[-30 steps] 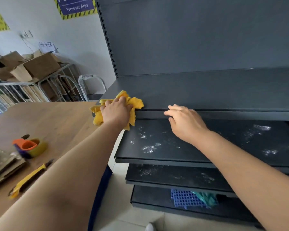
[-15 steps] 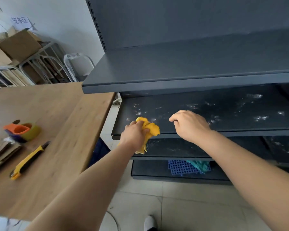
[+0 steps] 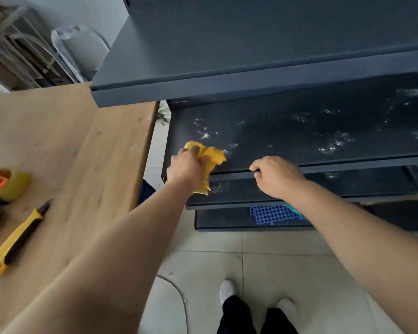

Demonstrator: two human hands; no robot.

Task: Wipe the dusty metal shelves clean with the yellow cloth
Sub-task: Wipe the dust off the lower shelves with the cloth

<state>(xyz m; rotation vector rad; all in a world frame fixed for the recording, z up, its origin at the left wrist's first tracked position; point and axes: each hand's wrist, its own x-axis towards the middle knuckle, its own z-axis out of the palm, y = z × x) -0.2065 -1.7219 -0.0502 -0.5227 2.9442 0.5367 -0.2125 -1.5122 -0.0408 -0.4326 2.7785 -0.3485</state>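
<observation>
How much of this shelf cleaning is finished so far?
The top shelf looks dust-free. The left hand holds the yellow cloth on the second shelf at its front left corner; the right hand grips its edge. White dust speckles it and the third shelf.

No writing for you to read here.
You will find no legible label, brand, number or sign on the metal shelves [image 3: 299, 131], the yellow cloth [image 3: 214, 156], the worktop [image 3: 82, 145] or the yellow utility knife [image 3: 17, 239] lying on it.
</observation>
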